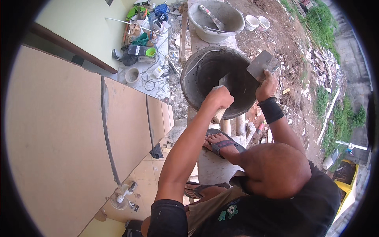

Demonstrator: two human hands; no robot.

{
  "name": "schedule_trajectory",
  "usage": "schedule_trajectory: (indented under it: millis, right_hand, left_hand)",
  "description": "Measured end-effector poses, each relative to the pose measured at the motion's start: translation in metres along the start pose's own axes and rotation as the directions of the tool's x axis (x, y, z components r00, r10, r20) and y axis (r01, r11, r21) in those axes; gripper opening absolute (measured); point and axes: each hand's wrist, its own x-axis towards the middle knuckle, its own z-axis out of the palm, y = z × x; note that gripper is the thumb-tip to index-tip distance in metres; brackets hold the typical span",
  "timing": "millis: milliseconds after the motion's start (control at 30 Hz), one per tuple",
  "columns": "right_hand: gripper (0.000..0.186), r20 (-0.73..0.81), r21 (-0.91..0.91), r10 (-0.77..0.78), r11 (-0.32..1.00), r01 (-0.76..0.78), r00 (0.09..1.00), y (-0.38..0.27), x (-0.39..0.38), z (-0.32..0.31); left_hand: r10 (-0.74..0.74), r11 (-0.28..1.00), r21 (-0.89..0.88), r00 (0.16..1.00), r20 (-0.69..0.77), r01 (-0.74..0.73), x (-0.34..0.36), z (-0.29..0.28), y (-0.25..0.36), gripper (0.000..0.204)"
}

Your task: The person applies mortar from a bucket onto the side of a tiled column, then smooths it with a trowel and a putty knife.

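My left hand (221, 97) is closed around the wooden handle (217, 116) of a trowel. The trowel's blade (225, 80) points into a round black bucket (186, 89), whose inner wall is smeared with grey. At the bucket's right rim, my right hand (268, 86), with a black wristband, grips a flat grey rectangular plate (262, 66). The plate is held tilted at the rim. How much the bucket holds is hard to make out in its dark inside.
Beyond it stands a grey bucket (199, 31) with a paddle-like tool (212, 17) inside. Two small white pails (252, 23) are beside it. My sandalled foot (223, 146) rests on the narrow plank (213, 168). A grooved beige wall (59, 130) runs along the left; rubble lies right.
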Motion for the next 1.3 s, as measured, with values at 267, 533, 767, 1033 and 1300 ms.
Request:
schedule_trajectory:
  millis: [267, 533, 767, 1033, 1300]
  right_hand:
    - [0.010, 0.032, 0.637, 0.542, 0.637, -0.435, 0.840, -0.032, 0.000, 0.003]
    - [0.013, -0.012, 0.314, 0.321, 0.900, -0.302, 0.947, -0.015, 0.002, 0.003]
    - [0.017, 0.101, 0.707, 0.547, 0.548, -0.447, 0.831, -0.014, 0.003, 0.001]
    - [0.029, 0.077, 0.604, 0.439, 0.694, -0.392, 0.895, -0.089, 0.027, -0.029]
    - [0.025, 0.405, 0.436, -0.211, 0.900, 0.015, 0.890, -0.256, 0.029, -0.043]
  left_hand:
    - [0.028, 0.990, -0.137, 0.992, -0.121, -0.045, -0.038, 0.011, -0.011, 0.044]
    - [0.020, 1.000, -0.007, 0.998, -0.067, -0.020, -0.018, 0.002, 0.014, 0.043]
    - [-0.034, 0.954, -0.299, 0.999, -0.036, 0.022, -0.040, 0.013, -0.002, 0.045]
    - [0.193, 0.754, -0.592, 0.957, -0.214, -0.285, -0.107, 0.004, -0.040, 0.033]
    - [0.214, 0.397, -0.615, 0.720, -0.660, -0.681, -0.161, -0.007, -0.036, 0.028]
